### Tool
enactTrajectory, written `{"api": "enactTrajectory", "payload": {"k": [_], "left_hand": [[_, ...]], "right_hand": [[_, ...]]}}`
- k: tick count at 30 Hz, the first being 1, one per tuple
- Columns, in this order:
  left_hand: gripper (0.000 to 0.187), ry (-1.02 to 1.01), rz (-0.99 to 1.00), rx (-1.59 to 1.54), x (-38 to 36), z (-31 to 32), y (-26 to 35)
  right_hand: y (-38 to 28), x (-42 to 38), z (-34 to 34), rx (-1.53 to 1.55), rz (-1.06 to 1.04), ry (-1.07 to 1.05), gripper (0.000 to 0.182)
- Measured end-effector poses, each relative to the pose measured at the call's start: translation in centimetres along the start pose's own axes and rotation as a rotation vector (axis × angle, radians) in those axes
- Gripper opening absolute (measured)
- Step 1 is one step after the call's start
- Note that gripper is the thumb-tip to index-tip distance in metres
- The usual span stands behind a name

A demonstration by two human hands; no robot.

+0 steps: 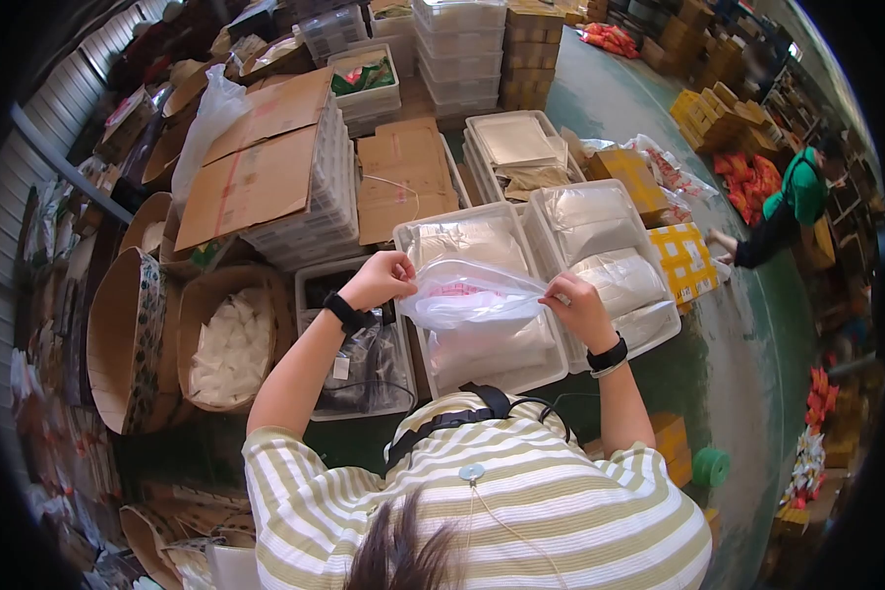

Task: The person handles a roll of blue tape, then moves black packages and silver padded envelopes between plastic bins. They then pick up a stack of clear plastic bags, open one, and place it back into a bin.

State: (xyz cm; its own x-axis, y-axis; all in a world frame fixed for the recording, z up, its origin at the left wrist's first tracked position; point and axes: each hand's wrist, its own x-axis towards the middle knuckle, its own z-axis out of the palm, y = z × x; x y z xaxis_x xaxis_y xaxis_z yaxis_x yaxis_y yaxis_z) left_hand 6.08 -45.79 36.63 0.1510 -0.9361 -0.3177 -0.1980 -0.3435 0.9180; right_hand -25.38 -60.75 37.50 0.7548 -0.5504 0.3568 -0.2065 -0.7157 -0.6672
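Here, both hands are gripping a clear plastic bag (472,295): left hand (382,277) and right hand (580,307) pinching its ends closed-fingered. White bins (536,379) are crowding the green floor (747,354), with cardboard boxes (265,167) stacking far left.

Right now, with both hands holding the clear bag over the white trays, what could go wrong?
1. The clear plastic bag is pinched only at its ends by the left hand and right hand; either grip may slip, dropping it into the white tray.
2. Pulling apart could tear the thin film.
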Motion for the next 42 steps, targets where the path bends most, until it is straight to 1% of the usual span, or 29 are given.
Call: {"api": "enactTrajectory", "payload": {"k": [3,4,7,10,13,14,17,18,21,24,27,28,31,32,35,36,39,42], "left_hand": [[0.018,0.33,0.373,0.633,0.5,0.1,-0.5],[0.018,0.392,0.418,0.679,0.8,-0.1,-1.0],[0.018,0.547,0.374,0.813,0.4,-0.3,-1.1],[0.021,0.447,0.101,0.707,0.7,-0.9,-1.2],[0.032,0.192,-0.314,0.04,0.6,-1.1,-0.9],[0.024,0.177,-0.306,-0.055,0.3,-1.1,-0.8],[0.019,0.114,-0.27,-0.364,-0.7,-1.3,-0.9],[0.019,0.093,-0.303,-0.394,-0.7,-1.7,-1.1],[0.019,0.127,-0.277,-0.305,-1.0,-1.6,-1.2],[0.019,0.203,-0.237,-0.101,-0.6,-1.6,-1.3],[0.02,0.399,-0.104,0.235,-0.4,-1.1,-0.5],[0.02,0.437,-0.081,0.3,-0.5,-0.8,0.4],[0.02,0.48,-0.084,0.031,0.2,-0.7,0.1],[0.02,0.482,-0.168,-0.254,0.3,-0.6,0.0],[0.019,0.312,-0.293,-0.559,0.7,-1.3,-1.8],[0.019,0.315,-0.294,-0.575,0.4,-1.1,-1.4],[0.019,0.361,-0.234,-0.324,0.2,-1.3,-1.1],[0.019,0.383,-0.233,-0.17,0.9,-1.7,-1.7]], "right_hand": [[-0.3,0.3,0.3,-0.02,-0.049,-0.026,0.013],[-0.4,0.4,0.3,-0.017,-0.055,-0.031,0.013],[-0.6,0.4,0.2,-0.011,-0.065,-0.031,0.013],[-0.3,0.4,0.6,-0.003,-0.052,-0.012,0.013],[-0.1,0.6,0.7,0.019,-0.02,0.009,0.013],[0.0,0.6,0.8,0.023,-0.017,0.018,0.013],[0.8,0.8,1.1,0.026,0.004,0.07,0.014],[1.0,0.8,1.2,0.026,0.016,0.089,0.014],[1.1,1.0,1.4,0.058,0.034,0.095,0.014],[0.9,1.3,1.6,0.035,0.007,0.08,0.014],[0.5,1.6,1.6,0.041,-0.002,0.052,0.014],[0.4,1.7,1.6,0.03,-0.009,0.046,0.014],[0.4,1.6,1.7,0.013,-0.002,0.034,0.014],[0.5,1.6,1.7,0.013,0.014,0.033,0.014],[1.2,1.5,1.7,0.009,0.055,0.041,0.015],[1.4,1.4,1.8,0.011,0.068,0.043,0.015],[2.0,1.3,1.8,0.01,0.054,0.071,0.014],[2.0,1.5,1.5,0.039,-0.006,0.034,0.013]]}}
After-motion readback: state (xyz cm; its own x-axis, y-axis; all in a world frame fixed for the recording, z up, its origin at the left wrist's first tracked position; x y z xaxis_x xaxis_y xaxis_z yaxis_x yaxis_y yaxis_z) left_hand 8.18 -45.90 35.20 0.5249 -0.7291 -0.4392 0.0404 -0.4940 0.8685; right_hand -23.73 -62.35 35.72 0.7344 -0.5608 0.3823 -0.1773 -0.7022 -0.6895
